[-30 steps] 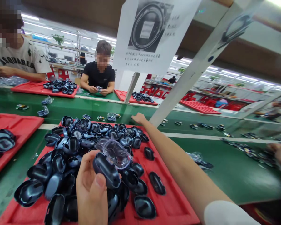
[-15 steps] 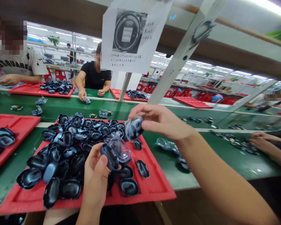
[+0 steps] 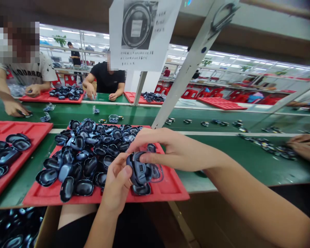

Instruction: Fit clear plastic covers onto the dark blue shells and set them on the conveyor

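My left hand (image 3: 119,182) is closed round the dark blue shell of an earbud case (image 3: 136,179), thumb on its near side. From above, my right hand (image 3: 161,148) grips the blue-grey inner part (image 3: 141,169) of the case, its thumb pressed on top. That part sits against the shell in my left hand; how deep it is seated I cannot tell. A clear lid (image 3: 157,173) shows at the right of the case, partly covered by my right hand. Below both hands lies a red tray (image 3: 170,193) with a heap of dark glossy shells (image 3: 90,167).
A second red tray (image 3: 38,129) with shells stands at left. Below the table edge is a carton (image 3: 45,225) of dark parts. Behind runs a green conveyor (image 3: 155,119) carrying small parts. Co-workers sit opposite and at right. A slanted post (image 3: 181,72) and a paper sheet (image 3: 144,38) stand ahead.
My right hand has come down and left, bringing the inner part onto the shell in my left hand. The view has shifted. A co-worker at far left now reaches onto the conveyor.
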`<action>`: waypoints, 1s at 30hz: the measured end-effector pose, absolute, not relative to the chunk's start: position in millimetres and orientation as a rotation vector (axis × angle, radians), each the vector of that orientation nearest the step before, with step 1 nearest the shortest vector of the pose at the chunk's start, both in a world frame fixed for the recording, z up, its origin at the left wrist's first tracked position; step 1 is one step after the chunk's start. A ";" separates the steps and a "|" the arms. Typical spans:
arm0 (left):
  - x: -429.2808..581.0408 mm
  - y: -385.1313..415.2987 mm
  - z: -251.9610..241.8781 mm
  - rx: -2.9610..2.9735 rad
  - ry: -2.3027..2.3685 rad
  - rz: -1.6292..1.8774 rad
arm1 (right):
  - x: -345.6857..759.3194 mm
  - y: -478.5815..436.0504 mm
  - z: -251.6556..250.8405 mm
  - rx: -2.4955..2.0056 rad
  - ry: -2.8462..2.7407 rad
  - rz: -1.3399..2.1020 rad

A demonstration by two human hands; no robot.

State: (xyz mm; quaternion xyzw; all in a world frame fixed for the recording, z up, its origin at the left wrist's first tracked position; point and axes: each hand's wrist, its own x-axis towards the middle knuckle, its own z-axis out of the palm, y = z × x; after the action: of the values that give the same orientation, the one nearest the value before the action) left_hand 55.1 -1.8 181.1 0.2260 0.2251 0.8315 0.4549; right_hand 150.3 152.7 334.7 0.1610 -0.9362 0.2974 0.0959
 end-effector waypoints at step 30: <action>49.2 -0.2 192.0 0.684 0.516 2.069 | 187.9 136.8 307.2 0.406 -2.657 0.364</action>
State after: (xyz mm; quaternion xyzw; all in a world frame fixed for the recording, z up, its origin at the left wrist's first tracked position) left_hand 49.2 -0.2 192.0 0.2748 0.2076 0.8315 0.4359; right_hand 187.9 136.8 307.2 0.1462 -0.9571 0.1311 0.2129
